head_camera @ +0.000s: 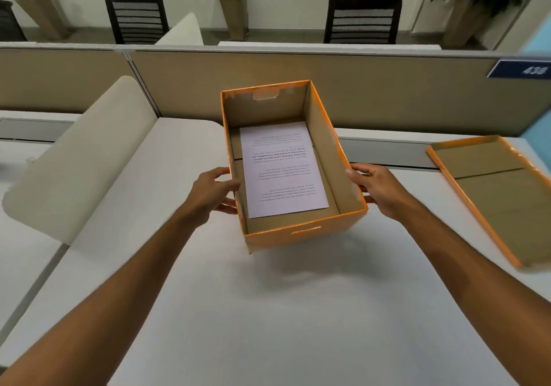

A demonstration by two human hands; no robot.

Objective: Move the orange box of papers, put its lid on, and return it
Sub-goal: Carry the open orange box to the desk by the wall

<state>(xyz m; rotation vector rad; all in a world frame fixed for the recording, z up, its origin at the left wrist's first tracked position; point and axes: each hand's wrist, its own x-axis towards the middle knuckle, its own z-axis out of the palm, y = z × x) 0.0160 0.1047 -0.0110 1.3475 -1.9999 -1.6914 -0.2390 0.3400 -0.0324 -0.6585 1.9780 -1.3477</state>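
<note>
An orange box (304, 238) with no lid is in the middle of the white desk, with printed papers (281, 170) lying flat on its brown bottom. My left hand (213, 193) grips its left wall, thumb over the rim. My right hand (377, 188) presses the right wall, fingers along the outside. A shadow shows under the box's near edge, so it seems slightly off the desk. The orange lid (501, 197) lies upside down on the desk at the right, apart from the box.
A beige partition (387, 87) runs along the desk's far edge, with a blue number sign (520, 69) at the right. A curved cream divider (86, 153) stands at the left. Two black chairs (362, 20) and potted plants are beyond the partition.
</note>
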